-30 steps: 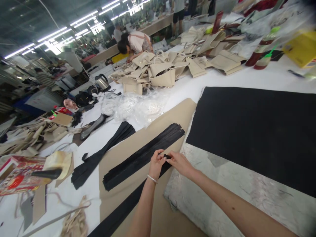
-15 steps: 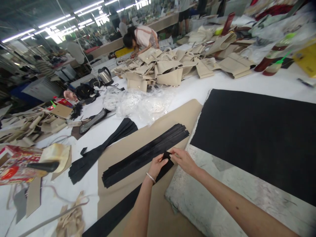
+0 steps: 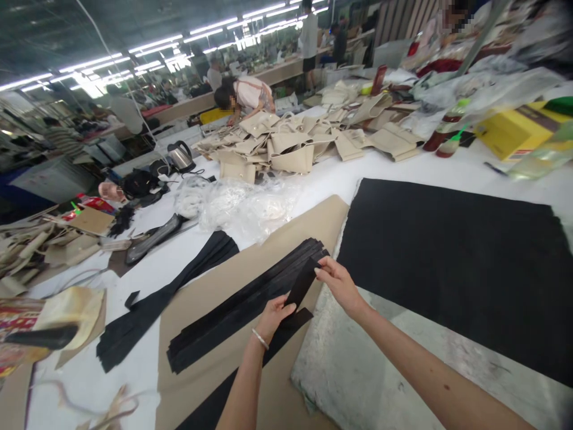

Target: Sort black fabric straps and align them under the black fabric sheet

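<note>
Between my hands a black strip (image 3: 302, 283) is stretched at a slant. My left hand (image 3: 274, 318), with a bracelet at the wrist, is closed on its lower part, thumb on top. My right hand (image 3: 336, 283) pinches the upper end between thumb and fingers. Under my left hand and forearm lies another long black strip (image 3: 210, 401). Just beyond, a stack of black strips (image 3: 237, 316) rests on a beige sheet (image 3: 273, 254). Farther left, a fanned bundle of black strips (image 3: 165, 292) lies partly on the white table.
To the right, a black sheet (image 3: 447, 257) covers part of a pale, worn slab (image 3: 358, 358). Crumpled clear plastic (image 3: 250, 203) and a heap of beige pieces (image 3: 290, 146) lie behind. A kettle (image 3: 180, 156) stands at the back left. A person (image 3: 253, 92) bends over the far side.
My right hand has lifted the strip's end up and away from my left hand, so more of the strip shows between them. The camera view has turned to the right.
</note>
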`<move>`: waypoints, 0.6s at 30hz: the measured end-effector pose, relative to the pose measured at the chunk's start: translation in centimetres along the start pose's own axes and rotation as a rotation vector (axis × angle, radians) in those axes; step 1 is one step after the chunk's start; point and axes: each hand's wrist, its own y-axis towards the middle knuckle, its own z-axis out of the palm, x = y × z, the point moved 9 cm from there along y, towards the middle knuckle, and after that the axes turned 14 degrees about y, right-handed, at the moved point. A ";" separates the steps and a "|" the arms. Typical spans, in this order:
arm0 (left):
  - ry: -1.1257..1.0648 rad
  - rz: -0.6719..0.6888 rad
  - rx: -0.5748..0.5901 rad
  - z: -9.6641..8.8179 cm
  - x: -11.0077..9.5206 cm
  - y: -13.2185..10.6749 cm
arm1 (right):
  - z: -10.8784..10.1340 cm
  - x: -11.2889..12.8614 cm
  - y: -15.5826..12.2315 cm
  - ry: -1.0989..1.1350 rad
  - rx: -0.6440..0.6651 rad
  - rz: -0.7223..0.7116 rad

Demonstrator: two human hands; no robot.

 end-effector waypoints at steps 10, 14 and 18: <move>0.252 -0.011 0.092 -1.4 -3.8 0.7 | -15.7 9.7 -3.4 0.271 -0.507 -0.118; 0.331 -0.109 0.249 0.1 -3.5 0.2 | -25.0 10.6 -9.1 0.316 -0.803 -0.134; 0.382 -0.203 0.379 2.1 -2.3 0.4 | -34.2 8.5 -17.0 0.290 -1.053 -0.138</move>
